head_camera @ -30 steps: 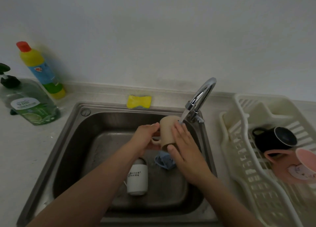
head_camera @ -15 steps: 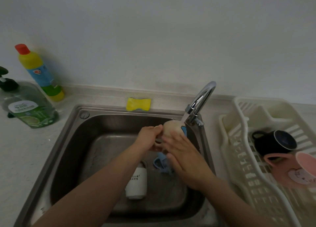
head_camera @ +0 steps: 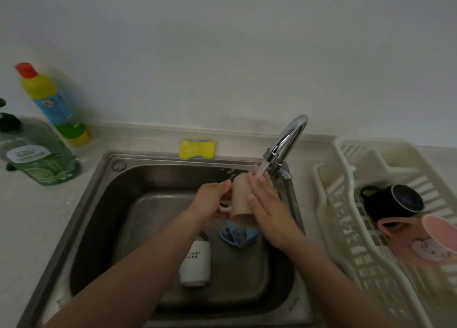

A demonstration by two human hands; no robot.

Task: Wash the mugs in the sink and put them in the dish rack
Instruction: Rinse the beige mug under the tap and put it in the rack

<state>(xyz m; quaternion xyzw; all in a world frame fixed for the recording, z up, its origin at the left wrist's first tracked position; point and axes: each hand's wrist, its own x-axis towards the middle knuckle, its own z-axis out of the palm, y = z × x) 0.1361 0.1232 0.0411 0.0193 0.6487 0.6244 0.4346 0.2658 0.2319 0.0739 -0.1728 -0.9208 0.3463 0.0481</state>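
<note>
1. Over the sink (head_camera: pixel 81 228), the left hand (head_camera: pixel 210 201) grips the beige mug (head_camera: pixel 241 199) by its handle, under the tap (head_camera: pixel 284 144) stream at 1 o'clock.
2. The right hand (head_camera: pixel 268 209) lies flat against its side, fingers straight.
3. The white mug (head_camera: pixel 196 262) carries print too blurred to read.
4. At 3 o'clock, the dish rack (head_camera: pixel 346 228) holds a black mug (head_camera: pixel 390 201) and a pink mug (head_camera: pixel 420 243).

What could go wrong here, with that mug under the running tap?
The wet beige mug, held by its handle in the left hand and rubbed by the right hand, might slip and drop onto the white mug or blue mug below. Water from the faucet may splash past the sink.
</note>
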